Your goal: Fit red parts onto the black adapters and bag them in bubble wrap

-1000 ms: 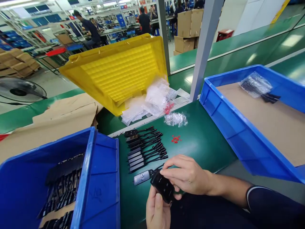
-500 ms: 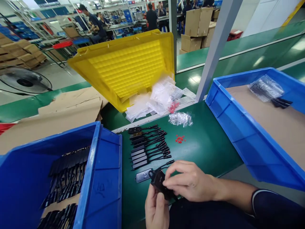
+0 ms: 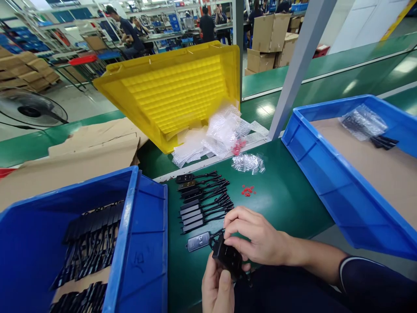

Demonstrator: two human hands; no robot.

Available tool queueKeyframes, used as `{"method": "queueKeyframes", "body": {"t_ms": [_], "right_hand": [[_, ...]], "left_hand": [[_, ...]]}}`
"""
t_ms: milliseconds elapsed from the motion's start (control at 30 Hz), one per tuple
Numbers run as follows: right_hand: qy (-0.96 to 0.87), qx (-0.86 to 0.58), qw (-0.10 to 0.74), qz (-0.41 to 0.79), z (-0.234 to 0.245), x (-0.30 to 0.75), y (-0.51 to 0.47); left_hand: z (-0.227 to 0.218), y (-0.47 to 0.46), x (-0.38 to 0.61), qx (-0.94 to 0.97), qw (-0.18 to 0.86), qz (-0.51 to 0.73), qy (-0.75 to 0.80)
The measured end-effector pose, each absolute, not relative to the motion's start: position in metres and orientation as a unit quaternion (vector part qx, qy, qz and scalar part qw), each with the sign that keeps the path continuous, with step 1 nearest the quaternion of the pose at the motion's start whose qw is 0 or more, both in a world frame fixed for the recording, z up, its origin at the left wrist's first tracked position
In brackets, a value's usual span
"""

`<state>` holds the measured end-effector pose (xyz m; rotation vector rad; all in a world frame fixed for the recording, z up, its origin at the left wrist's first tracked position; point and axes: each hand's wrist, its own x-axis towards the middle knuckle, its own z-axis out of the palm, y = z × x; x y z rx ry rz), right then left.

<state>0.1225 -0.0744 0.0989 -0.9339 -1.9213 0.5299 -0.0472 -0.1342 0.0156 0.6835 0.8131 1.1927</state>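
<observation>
A small black remote-like controller (image 3: 227, 257) is held between both hands near the front edge of the green bench (image 3: 286, 195). My left hand (image 3: 216, 290) grips its lower end from below. My right hand (image 3: 257, 238) curls over its top, fingers pressed on it. One more controller (image 3: 198, 241) with a grey shiny face lies on the mat just left of my hands. Behind it, several black controllers with short cables (image 3: 203, 200) lie in a neat row.
A blue bin (image 3: 143, 243) of black controllers stands at the left. Another blue bin (image 3: 329, 182) with a cardboard liner and a bubble-wrapped bundle (image 3: 363, 121) stands at the right. Small red caps (image 3: 247, 190), a clear bag (image 3: 248, 163), bubble wrap (image 3: 221, 130) and a tipped yellow tray (image 3: 176, 91) lie behind.
Both hands have kept hold of the black controller and shifted it slightly right and toward me; my right fingers moved along its top. The view tilted a little.
</observation>
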Motion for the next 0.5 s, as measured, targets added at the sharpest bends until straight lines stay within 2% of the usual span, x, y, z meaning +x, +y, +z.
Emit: {"method": "queueKeyframes", "body": {"t_ms": [200, 400, 500], "right_hand": [[-0.810, -0.356, 0.430, 0.179, 0.095, 0.113, -0.073], [-0.791, -0.323, 0.487, 0.180, 0.100, 0.116, -0.078], [-0.756, -0.395, 0.510, 0.113, 0.102, 0.138, -0.064]], "left_hand": [[0.012, -0.137, -0.047, 0.296, 0.678, 0.561, 0.371], [0.028, -0.129, -0.044, 0.247, 0.668, 0.584, 0.390], [0.048, -0.123, -0.043, 0.198, 0.654, 0.592, 0.427]]}}
